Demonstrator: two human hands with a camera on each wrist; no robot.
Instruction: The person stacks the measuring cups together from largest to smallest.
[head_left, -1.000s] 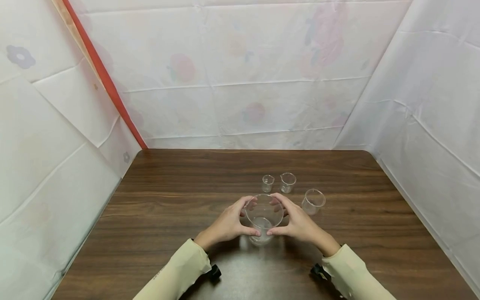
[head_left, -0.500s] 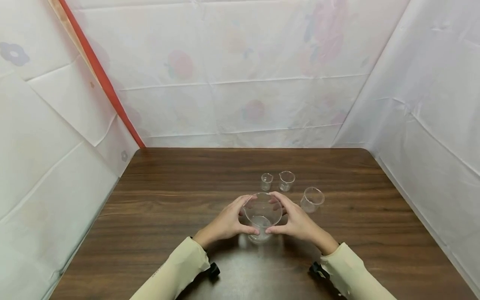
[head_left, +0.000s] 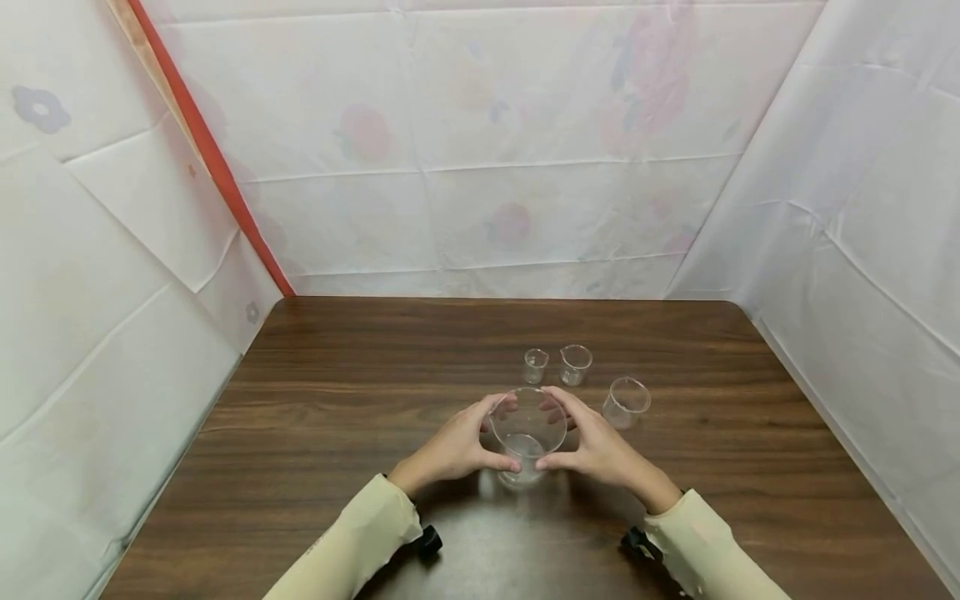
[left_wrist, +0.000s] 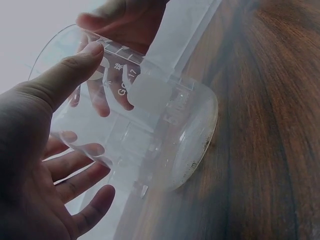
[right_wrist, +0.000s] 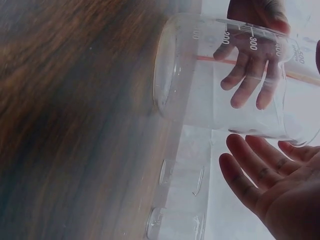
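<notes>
A large clear glass beaker (head_left: 527,442) with white graduation marks stands upright on the wooden table. My left hand (head_left: 459,443) holds its left side, thumb at the front and fingers curving behind. On the opposite side, my right hand (head_left: 598,442) grips the glass the same way, the two thumbs almost meeting. Through the transparent wall of the beaker (left_wrist: 150,105) in the left wrist view, the other hand's fingers show. The right wrist view has the beaker (right_wrist: 200,80) lying sideways in frame, its base at the wood and numbers along its wall.
Behind the hands stand a tiny beaker (head_left: 535,367) and a slightly bigger beaker (head_left: 575,367). A medium beaker (head_left: 626,404) is just beyond the right hand. White patterned sheets (head_left: 480,217) enclose the back and sides of the brown table (head_left: 315,375).
</notes>
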